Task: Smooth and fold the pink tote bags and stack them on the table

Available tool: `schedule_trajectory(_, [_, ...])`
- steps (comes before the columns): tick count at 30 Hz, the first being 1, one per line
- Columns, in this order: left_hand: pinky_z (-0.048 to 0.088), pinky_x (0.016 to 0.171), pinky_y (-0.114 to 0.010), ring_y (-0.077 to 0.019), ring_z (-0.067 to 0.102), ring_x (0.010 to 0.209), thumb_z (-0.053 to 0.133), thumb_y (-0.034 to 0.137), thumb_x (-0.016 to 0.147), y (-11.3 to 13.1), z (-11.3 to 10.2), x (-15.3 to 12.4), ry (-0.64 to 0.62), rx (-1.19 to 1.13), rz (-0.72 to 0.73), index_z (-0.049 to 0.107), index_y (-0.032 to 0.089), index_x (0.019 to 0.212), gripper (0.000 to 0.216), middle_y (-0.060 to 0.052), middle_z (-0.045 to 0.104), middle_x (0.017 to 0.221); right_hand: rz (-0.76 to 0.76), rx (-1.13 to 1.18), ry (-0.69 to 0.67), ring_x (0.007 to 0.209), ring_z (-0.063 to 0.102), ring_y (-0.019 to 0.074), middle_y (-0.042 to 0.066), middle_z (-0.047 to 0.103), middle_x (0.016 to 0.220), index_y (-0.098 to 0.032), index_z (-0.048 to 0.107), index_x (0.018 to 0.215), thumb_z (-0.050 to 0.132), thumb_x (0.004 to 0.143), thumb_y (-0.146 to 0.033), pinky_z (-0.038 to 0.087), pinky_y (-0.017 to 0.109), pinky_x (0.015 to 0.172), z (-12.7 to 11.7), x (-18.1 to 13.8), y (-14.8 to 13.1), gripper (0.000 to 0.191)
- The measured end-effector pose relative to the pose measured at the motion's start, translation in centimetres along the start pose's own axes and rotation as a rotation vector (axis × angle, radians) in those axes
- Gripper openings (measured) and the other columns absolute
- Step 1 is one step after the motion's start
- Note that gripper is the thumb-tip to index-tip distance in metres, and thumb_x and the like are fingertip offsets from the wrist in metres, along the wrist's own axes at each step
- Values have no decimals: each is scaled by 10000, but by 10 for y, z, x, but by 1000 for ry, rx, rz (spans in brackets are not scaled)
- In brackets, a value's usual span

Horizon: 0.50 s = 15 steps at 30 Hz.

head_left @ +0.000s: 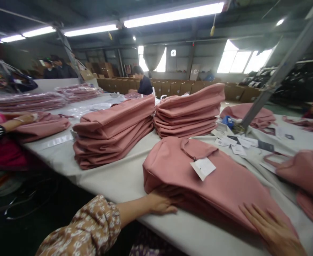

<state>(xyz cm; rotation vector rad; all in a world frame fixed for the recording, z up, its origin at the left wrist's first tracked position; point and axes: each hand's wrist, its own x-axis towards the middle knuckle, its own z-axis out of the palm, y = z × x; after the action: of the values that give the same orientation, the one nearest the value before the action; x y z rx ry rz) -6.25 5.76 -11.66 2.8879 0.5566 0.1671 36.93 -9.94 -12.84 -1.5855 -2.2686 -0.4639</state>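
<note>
A pile of flat pink bags [225, 181] lies on the white table [119, 181] in front of me, and the top bag carries a white paper tag [203, 168]. My left hand [160, 204] presses against the pile's near left edge, its fingers tucked under the bottom bag. My right hand [272, 229] rests flat on top of the pile at its near right corner, fingers spread and open. My left sleeve is brown with a floral print.
Two taller stacks of folded pink bags [113, 131] [189, 112] stand behind the pile. Loose tags and cards [237, 142] lie near a slanted metal post [276, 76]. More pink bags [305, 174] lie at right. Another person's arm [17, 122] rests on a bag at left.
</note>
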Motion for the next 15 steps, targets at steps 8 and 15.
schedule_trajectory(8, [312, 1039, -379, -234, 491, 1202, 513, 325, 954, 23, -40, 2, 369, 239, 85, 528, 269, 1295, 346, -42, 579, 1324, -113, -75, -182, 1157, 572, 242, 33, 582, 1302, -260, 413, 1425, 381, 711, -41, 501, 462, 912, -46, 31, 13, 747])
schedule_trajectory(15, [319, 1005, -505, -317, 527, 1093, 719, 415, 810, 15, -98, 4, 212, 475, -167, 435, 154, 1357, 669, -133, 600, 1237, -53, 1, -313, 1203, 535, 253, 59, 564, 1325, -241, 465, 1392, 437, 870, -162, 451, 463, 979, -56, 41, 13, 529])
